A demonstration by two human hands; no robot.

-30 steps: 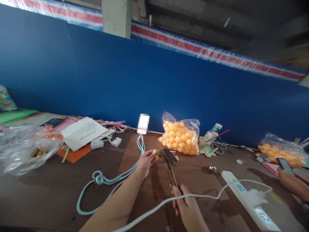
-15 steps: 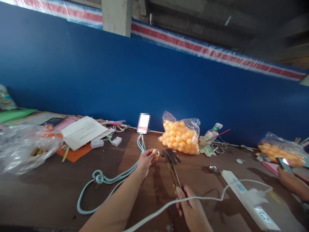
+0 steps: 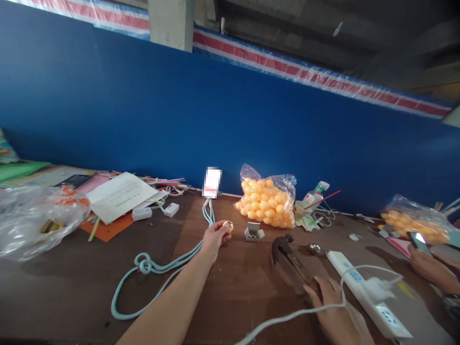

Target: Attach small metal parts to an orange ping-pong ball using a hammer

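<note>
My left hand (image 3: 214,235) pinches a small orange ball (image 3: 227,225) with a metal piece on it, held just above the brown table (image 3: 72,278). My right hand (image 3: 332,306) grips the handle of a rusty hammer (image 3: 291,261), whose head lies low over the table to the right of the ball. A small open white box of metal bits (image 3: 253,233) sits between ball and hammer. Behind it stands a clear bag of orange balls (image 3: 268,201).
A pale blue cable (image 3: 158,268) loops across the table. A white power strip (image 3: 366,292) with a plug and white cord lies at right. Another person's hand (image 3: 427,261) holds a phone at far right beside a second bag of balls (image 3: 413,223). Papers and a plastic bag (image 3: 36,215) lie left.
The hammer has swung away from the ball, to the right and down toward the table. The small white box, hidden before by the hammer head, now shows. My left hand stays put.
</note>
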